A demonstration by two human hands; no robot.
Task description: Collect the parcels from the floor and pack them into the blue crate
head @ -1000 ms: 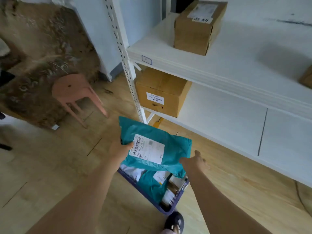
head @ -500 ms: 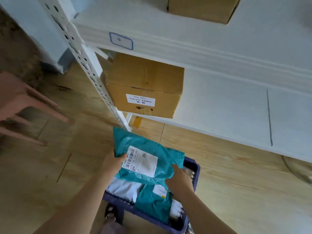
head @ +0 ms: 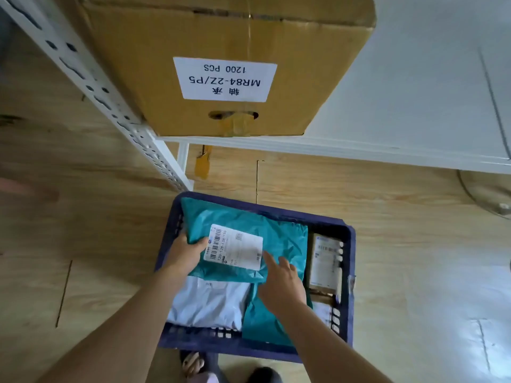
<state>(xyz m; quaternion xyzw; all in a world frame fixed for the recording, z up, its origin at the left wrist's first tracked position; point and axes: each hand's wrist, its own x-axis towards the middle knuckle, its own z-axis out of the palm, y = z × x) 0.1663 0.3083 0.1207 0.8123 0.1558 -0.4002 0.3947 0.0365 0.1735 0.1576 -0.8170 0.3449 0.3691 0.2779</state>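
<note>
The blue crate (head: 349,236) stands on the wooden floor just in front of my feet. A teal parcel (head: 279,239) with a white barcode label lies flat in its far half. My left hand (head: 184,251) grips that parcel's left edge. My right hand (head: 283,283) rests on its near right corner with fingers spread. Under it lie a white parcel (head: 210,302) and a second teal parcel (head: 262,324). Small brown boxes (head: 323,262) stand along the crate's right wall.
A white shelf rack (head: 387,153) hangs over the crate's far side, with its perforated post (head: 110,106) slanting to the floor. A big cardboard box (head: 221,64) labelled MR84-2Z/P5 sits on the lowest shelf. My feet (head: 193,363) are at the crate's near edge.
The teal parcel has come down from above the crate into it. My head has dropped closer, so the crate and the shelf box look much bigger.
</note>
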